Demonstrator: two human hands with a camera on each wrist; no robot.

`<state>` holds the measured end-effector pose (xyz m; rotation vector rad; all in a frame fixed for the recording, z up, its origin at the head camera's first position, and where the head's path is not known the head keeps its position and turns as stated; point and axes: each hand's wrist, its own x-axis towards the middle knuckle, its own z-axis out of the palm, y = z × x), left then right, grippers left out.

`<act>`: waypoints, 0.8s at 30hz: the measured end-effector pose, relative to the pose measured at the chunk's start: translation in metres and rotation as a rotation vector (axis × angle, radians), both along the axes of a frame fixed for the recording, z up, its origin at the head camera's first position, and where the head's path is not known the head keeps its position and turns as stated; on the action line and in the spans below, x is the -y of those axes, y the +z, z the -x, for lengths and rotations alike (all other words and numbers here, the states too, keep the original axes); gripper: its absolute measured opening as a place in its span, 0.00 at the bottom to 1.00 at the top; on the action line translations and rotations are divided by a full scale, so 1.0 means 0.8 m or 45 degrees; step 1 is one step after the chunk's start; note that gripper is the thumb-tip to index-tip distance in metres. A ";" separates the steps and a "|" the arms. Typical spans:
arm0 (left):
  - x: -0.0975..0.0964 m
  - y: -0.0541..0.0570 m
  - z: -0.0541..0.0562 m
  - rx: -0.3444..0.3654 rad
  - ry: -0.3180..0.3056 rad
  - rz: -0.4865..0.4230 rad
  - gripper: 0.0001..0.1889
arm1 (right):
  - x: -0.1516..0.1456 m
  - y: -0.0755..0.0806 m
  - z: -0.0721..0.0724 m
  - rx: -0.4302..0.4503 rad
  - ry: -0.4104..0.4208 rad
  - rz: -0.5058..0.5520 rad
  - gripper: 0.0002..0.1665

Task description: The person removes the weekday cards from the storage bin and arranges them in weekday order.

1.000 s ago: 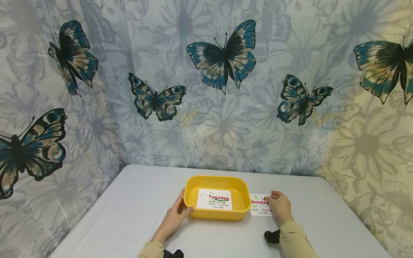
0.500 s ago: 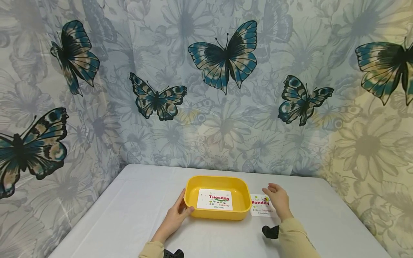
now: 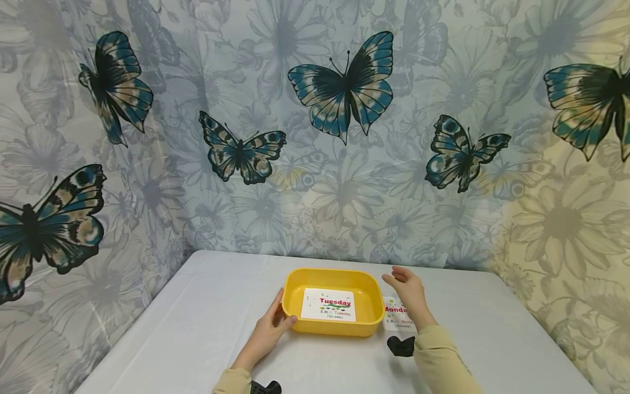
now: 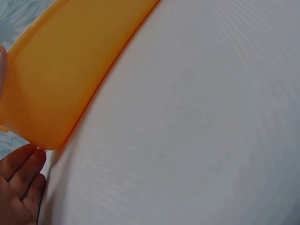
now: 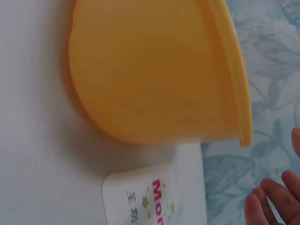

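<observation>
A yellow plastic basin [image 3: 332, 327] stands on the table, with a white "Tuesday" card [image 3: 310, 303] lying inside it. At its left end my left hand [image 3: 264, 331] holds the near corner, thumb on the front wall and fingers along the side. In the left wrist view the fingertips [image 4: 35, 159] meet the basin's side. My right hand [image 3: 409, 290] hovers beyond the basin's right rim with loosely bent fingers and holds nothing. Below it, a "Monday" card [image 3: 396, 323] lies flat against the basin's right side, partly hidden by the hand and wrist.
White cloth covers the table [image 3: 197, 312], whose far edge runs along a wall drape [image 3: 334, 219] printed with butterflies and flowers. A black wrist strap piece [image 3: 401, 346] sticks out by the right sleeve, and another black piece [image 3: 266, 387] by the left.
My right hand has lifted off the "Monday" card and moved left and away from me toward the basin's right rim. The left hand, basin and both cards have stayed in place.
</observation>
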<state>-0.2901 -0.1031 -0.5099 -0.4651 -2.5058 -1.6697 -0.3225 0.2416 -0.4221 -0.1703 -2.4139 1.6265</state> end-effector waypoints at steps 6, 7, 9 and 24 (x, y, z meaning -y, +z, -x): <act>0.001 0.000 0.000 0.010 -0.005 0.003 0.40 | 0.019 0.004 0.004 0.028 0.100 0.017 0.37; 0.001 0.000 0.000 0.007 -0.006 0.003 0.40 | 0.023 0.005 0.005 0.031 0.117 0.017 0.37; 0.001 0.001 0.000 0.001 -0.006 -0.001 0.40 | 0.031 0.007 0.006 0.035 0.146 0.021 0.38; -0.003 0.000 -0.003 0.000 0.018 -0.023 0.40 | 0.080 0.002 0.012 0.031 0.350 0.027 0.46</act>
